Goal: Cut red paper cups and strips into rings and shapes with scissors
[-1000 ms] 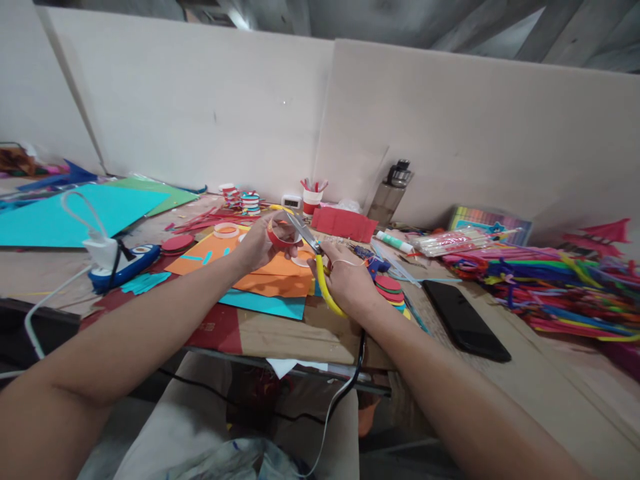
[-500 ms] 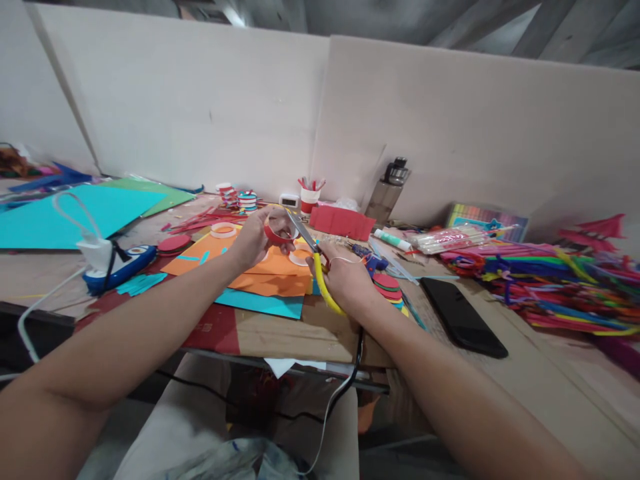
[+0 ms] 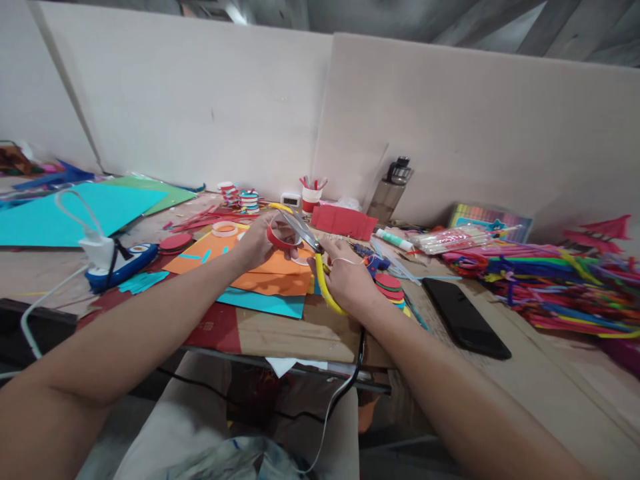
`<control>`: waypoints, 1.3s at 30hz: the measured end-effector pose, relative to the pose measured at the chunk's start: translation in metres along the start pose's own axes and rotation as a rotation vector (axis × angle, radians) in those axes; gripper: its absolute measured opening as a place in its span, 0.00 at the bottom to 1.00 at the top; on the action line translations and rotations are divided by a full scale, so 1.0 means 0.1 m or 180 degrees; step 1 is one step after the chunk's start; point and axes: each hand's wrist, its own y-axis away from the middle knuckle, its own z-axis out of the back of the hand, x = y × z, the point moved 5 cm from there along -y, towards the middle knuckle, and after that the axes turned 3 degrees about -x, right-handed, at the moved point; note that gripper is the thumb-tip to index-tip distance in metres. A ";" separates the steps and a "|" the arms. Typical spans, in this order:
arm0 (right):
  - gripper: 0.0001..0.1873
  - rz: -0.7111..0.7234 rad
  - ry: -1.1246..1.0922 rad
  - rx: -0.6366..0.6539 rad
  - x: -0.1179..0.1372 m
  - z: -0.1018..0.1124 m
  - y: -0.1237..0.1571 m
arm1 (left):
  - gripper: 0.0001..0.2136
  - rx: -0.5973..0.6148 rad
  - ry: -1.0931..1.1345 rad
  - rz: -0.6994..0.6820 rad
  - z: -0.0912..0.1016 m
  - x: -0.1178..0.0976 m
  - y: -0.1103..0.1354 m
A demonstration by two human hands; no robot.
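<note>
My left hand (image 3: 257, 241) is closed around a red paper ring (image 3: 276, 239) with a pale edge, holding it above the orange sheets. In my right hand (image 3: 349, 279) is a pair of scissors (image 3: 326, 288) with yellow handles. Their metal blades point away to the upper left and reach over the ring, spread somewhat apart. Whether the blades touch the paper, I cannot tell. Under my hands lie orange paper (image 3: 280, 283) and a blue sheet (image 3: 260, 303). A pale paper ring (image 3: 225, 229) rests on the orange paper, left of my left hand.
A black phone (image 3: 465, 317) lies right of my right forearm, near many colored pipe cleaners (image 3: 555, 287). Stacked paper discs (image 3: 389, 287) sit beside my right wrist. Behind stand a bottle (image 3: 387, 197) and a cup of sticks (image 3: 311, 198). A blue power strip (image 3: 123, 267) is at left.
The scissor blades have spread apart over the red paper ring. My left hand has turned the ring slightly. The view has shifted a little.
</note>
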 end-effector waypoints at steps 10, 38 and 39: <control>0.17 -0.0051 0.0104 0.0070 0.02 0.03 0.01 | 0.13 0.0046 0.0039 0.0077 0.04 0.00 -0.01; 0.17 -0.0030 0.0205 0.0039 0.02 0.02 0.01 | 0.11 -0.0200 0.0070 -0.0153 0.06 -0.01 -0.01; 0.17 -0.0030 0.0213 0.0049 0.01 0.02 0.01 | 0.11 -0.0195 0.0064 -0.0136 0.06 -0.02 -0.01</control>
